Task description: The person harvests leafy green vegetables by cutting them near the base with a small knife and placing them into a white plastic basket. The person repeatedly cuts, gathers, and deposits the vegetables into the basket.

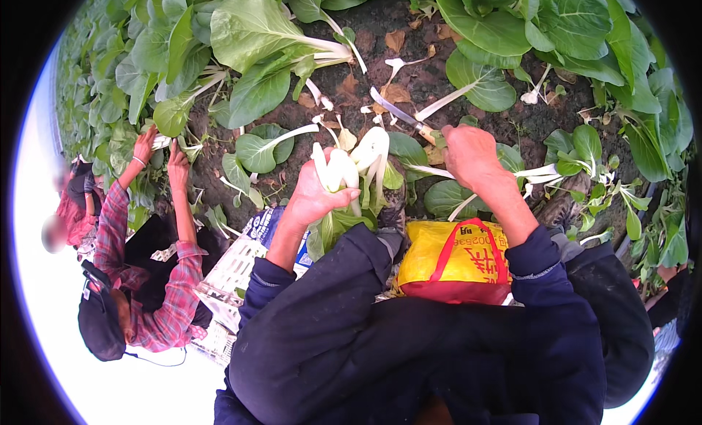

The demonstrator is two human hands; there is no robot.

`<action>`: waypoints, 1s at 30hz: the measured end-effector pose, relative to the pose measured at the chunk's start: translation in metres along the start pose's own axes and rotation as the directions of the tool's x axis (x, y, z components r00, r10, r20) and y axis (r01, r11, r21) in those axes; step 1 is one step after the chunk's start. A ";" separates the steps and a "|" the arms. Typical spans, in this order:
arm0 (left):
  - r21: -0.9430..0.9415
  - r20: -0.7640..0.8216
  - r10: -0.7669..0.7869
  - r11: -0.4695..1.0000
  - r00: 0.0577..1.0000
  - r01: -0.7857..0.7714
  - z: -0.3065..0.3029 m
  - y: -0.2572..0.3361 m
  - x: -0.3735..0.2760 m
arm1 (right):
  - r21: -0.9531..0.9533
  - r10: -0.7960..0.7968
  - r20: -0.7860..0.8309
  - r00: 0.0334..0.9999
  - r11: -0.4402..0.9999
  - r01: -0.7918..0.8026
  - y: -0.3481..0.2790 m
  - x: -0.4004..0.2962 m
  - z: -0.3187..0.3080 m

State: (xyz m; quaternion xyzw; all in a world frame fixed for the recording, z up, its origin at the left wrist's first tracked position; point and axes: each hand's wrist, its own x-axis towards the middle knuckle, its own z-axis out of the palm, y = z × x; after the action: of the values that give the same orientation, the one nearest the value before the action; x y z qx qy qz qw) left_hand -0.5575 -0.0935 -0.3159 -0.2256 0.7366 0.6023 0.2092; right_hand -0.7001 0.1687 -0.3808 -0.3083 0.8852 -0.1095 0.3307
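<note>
My left hand (320,197) grips the pale stems of a bok choy plant (341,170), its cut base up and its leaves hanging down by my knee. To the right, my right hand (470,155) is closed around the handle of a knife (403,113); the curved blade points up and left over the soil. More white stems (375,151) stand against the held plant; whether they are part of it I cannot tell. A loose leaf with a long stem (482,88) lies beyond the knife, and a large cut bok choy (274,47) lies at the upper left.
A white plastic crate (230,271) stands left of my leg, and a yellow and red bag (452,260) sits between my legs. At the left a co-worker in a plaid shirt (175,304) handles plants. Growing greens (581,25) border the soil, which bears scattered trimmed leaves.
</note>
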 end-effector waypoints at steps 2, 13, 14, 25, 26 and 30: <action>-0.153 -0.025 -0.017 0.988 1.000 0.013 -0.009 0.001 -0.006 | 0.099 0.012 -0.059 0.998 0.995 -0.006 -0.013 -0.011 -0.018; -0.551 -0.306 -0.027 0.820 0.952 -0.154 0.004 0.034 -0.004 | 0.829 -0.225 -0.144 0.964 0.504 0.242 -0.110 0.008 -0.028; -0.547 -0.345 -0.003 0.813 0.939 -0.198 0.005 0.035 -0.004 | 0.860 -0.208 -0.156 0.966 0.453 0.237 -0.115 0.007 -0.024; -0.521 -0.554 0.226 0.657 0.801 -0.545 -0.010 0.070 -0.016 | 0.652 -0.358 -0.202 0.912 0.645 0.398 -0.178 0.018 -0.079; -0.484 -0.591 0.252 0.650 0.767 -0.587 -0.011 0.083 -0.016 | 0.626 -0.364 -0.265 0.893 0.639 0.446 -0.175 0.025 -0.087; -0.302 -0.764 0.257 0.668 0.592 -0.680 -0.020 0.103 -0.033 | 0.601 -0.535 -0.239 0.810 0.574 0.556 -0.200 0.035 -0.124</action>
State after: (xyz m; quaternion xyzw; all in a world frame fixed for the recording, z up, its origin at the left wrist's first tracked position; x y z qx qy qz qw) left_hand -0.5922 -0.0923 -0.2113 -0.2609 0.5777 0.7038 -0.3207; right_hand -0.7069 -0.0117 -0.2257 -0.4303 0.6575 -0.5083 0.3523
